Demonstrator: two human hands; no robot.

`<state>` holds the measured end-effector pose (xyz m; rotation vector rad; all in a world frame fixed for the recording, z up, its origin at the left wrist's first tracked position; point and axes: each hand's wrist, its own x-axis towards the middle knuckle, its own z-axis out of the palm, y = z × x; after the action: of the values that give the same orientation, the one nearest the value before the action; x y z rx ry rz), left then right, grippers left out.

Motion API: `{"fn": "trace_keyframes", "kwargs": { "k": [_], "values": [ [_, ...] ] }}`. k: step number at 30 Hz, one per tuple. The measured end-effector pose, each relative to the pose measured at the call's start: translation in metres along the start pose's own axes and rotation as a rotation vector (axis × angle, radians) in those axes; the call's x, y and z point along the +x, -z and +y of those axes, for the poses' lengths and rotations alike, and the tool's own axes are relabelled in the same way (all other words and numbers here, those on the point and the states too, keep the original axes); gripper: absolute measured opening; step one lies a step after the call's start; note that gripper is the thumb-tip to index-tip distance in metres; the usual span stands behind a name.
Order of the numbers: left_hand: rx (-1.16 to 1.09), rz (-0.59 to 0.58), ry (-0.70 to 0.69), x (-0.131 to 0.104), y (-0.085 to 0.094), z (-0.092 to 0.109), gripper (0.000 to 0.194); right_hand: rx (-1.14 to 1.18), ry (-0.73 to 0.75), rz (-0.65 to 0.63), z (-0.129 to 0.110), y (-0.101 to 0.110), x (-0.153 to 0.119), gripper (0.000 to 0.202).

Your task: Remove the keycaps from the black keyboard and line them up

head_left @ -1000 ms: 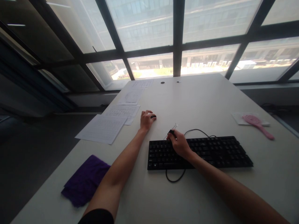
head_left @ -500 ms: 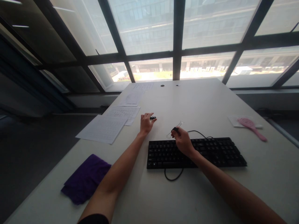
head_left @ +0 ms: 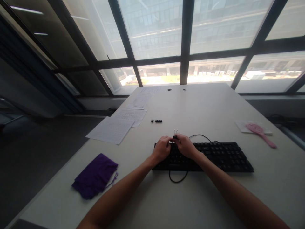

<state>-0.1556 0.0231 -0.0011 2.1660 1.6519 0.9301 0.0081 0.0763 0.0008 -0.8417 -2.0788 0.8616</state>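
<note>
Where the hands (head_left: 162, 149) sit close, the keyboard (head_left: 224, 156) lies beneath.

Left forearm (head_left: 128, 181) and right forearm (head_left: 228, 186) angled inward, left hand (head_left: 162, 148) just beside right hand (head_left: 185, 146), fingers (head_left: 167, 139) bent

Both hands (head_left: 162, 149) together at a black keyboard (head_left: 221, 156), small black blocks (head_left: 158, 121) beyond

Plastic keyboard (head_left: 221, 156), matt cloth (head_left: 94, 178), smooth table (head_left: 202, 108)
</note>
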Motion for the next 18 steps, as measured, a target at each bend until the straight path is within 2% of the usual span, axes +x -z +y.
{"fn": "trace_keyframes", "kwargs": {
  "k": [7, 14, 18],
  "values": [
    [0.013, -0.017, -0.002, -0.001, 0.0, 0.001, 0.01, -0.194, 0.124, 0.009, -0.001, -0.009, -0.012, 0.02],
    [-0.02, -0.012, 0.019, 0.0, -0.004, -0.002, 0.011, 0.072, -0.119, 0.143, 0.006, -0.009, -0.011, 0.019],
    [-0.057, 0.051, 0.019, -0.001, -0.004, 0.0, 0.015, 0.163, -0.162, 0.204, 0.005, -0.006, -0.009, 0.021]
  ]
}}
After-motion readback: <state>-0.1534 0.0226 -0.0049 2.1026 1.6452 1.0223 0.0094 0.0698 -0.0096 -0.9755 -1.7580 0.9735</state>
